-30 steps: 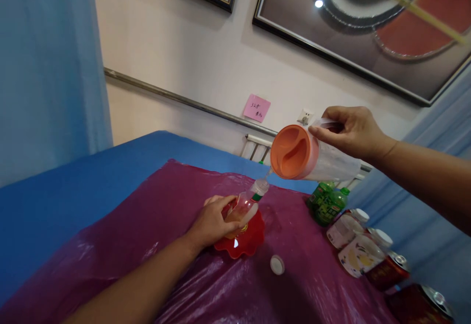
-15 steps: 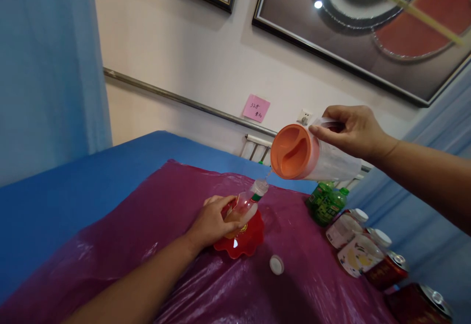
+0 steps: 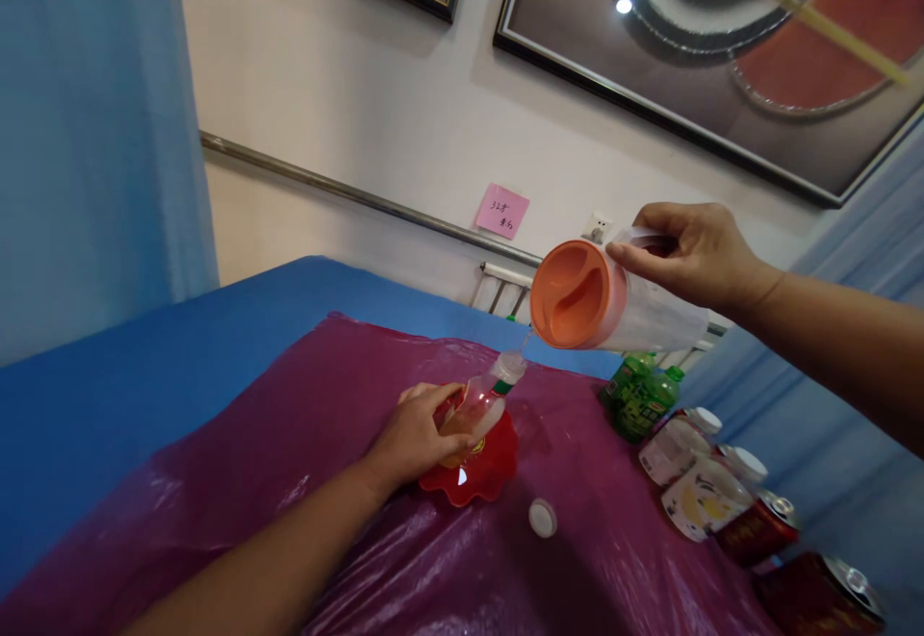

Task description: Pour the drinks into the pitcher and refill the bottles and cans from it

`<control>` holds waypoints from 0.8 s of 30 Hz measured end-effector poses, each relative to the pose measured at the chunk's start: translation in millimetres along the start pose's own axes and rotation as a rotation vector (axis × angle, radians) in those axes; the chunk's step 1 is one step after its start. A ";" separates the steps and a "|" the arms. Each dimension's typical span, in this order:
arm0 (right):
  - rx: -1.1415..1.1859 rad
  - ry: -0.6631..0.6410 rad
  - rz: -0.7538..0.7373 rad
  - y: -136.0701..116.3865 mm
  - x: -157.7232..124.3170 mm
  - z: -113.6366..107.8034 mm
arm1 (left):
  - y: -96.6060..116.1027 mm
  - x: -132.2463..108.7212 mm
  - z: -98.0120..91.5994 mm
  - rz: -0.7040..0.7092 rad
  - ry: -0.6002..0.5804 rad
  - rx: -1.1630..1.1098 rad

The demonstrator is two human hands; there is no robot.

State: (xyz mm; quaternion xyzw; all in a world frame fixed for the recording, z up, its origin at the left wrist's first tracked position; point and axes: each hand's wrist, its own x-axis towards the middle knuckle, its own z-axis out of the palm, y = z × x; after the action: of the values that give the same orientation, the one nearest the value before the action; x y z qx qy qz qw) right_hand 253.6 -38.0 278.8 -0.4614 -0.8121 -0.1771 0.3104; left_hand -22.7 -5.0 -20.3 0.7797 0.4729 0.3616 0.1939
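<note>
My left hand (image 3: 411, 436) is wrapped round a clear bottle (image 3: 485, 407), which stands open over a red scalloped dish (image 3: 482, 474). Above and to the right, my right hand (image 3: 693, 256) grips the handle of a translucent pitcher (image 3: 646, 317) with an orange lid (image 3: 574, 294). The pitcher is tipped towards the bottle, and a thin stream of liquid runs from its lid to the bottle's mouth. Cloudy liquid shows inside the bottle. A white cap (image 3: 543, 519) lies beside the dish.
Along the right side of the purple plastic sheet (image 3: 289, 444) stand green bottles (image 3: 642, 400), white-capped jars (image 3: 697, 499) and red cans (image 3: 823, 593). Behind the blue surface (image 3: 289, 299) runs a metal rail (image 3: 361, 195) on the wall.
</note>
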 end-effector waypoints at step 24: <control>0.000 0.004 -0.001 -3.1 0.8 -5.6 | 1.7 0.1 -1.0 -0.005 -0.012 -0.023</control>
State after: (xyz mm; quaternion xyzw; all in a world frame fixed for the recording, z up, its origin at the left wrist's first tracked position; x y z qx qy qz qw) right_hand 252.5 -42.3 283.5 -0.4605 -0.8117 -0.1785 0.3119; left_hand -22.3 -5.7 -18.5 0.7785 0.4695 0.3619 0.2063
